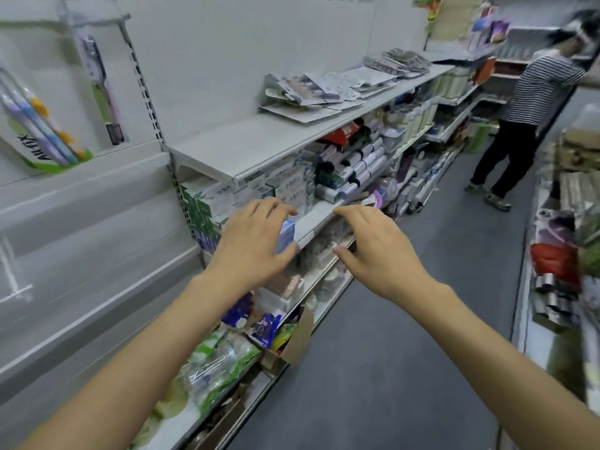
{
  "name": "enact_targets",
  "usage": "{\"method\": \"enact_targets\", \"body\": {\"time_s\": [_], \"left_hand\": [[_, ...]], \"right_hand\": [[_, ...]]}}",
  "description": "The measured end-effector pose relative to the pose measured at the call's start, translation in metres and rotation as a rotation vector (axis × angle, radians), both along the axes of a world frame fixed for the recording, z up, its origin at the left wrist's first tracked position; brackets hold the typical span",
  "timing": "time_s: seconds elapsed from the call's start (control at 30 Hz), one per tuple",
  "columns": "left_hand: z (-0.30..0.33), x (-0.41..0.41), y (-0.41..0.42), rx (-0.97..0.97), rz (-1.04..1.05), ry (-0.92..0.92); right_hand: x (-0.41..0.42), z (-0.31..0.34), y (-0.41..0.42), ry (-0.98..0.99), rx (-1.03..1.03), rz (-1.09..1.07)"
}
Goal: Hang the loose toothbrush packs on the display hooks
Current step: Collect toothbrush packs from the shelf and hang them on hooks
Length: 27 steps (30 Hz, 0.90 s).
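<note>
Blurred shelves (266,147), hands (311,245) empty, packs (337,89) indistinct

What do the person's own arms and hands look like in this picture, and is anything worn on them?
Both forearms are bare up to the lower edge of the picture; no sleeves show. The left hand and the right hand wear no gloves, and no rings, watch or bracelet are visible on the fingers or wrists. The fingernails look short and unpainted, though the picture is slightly blurred.

Retail shop aisle. Long white gondola shelving (259,147) stocked with boxed goods (292,186), carded toothbrush packs (100,89) hanging on the back panel. Another person (522,115) stands at the far shelves.
</note>
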State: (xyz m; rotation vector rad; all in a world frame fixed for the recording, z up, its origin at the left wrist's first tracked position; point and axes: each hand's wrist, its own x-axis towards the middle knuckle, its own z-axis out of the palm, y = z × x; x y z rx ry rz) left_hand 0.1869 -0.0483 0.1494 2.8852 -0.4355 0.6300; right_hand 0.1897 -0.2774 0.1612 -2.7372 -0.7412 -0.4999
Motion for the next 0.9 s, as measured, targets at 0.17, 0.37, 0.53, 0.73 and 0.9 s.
{"method": "enact_targets", "body": {"time_s": [0.17, 0.37, 0.53, 0.73, 0.9], "left_hand": [[0.011, 0.088, -0.024, 0.009, -0.081, -0.041], [0.011, 0.167, -0.047, 0.015, -0.111, -0.04], [0.002, 0.226, -0.072, 0.033, -0.085, -0.017], [-0.005, 0.302, -0.114, 0.02, 0.029, -0.006], [-0.01, 0.35, -0.15, -0.038, 0.191, 0.043]], "right_hand": [[0.079, 0.003, -0.023, -0.001, -0.015, -0.055], [0.151, -0.003, -0.049, 0.027, 0.008, -0.103], [0.217, -0.011, -0.08, 0.039, 0.032, -0.09], [0.315, -0.022, -0.125, 0.025, 0.005, 0.015], [0.397, -0.012, -0.164, 0.041, -0.019, 0.139]]}}
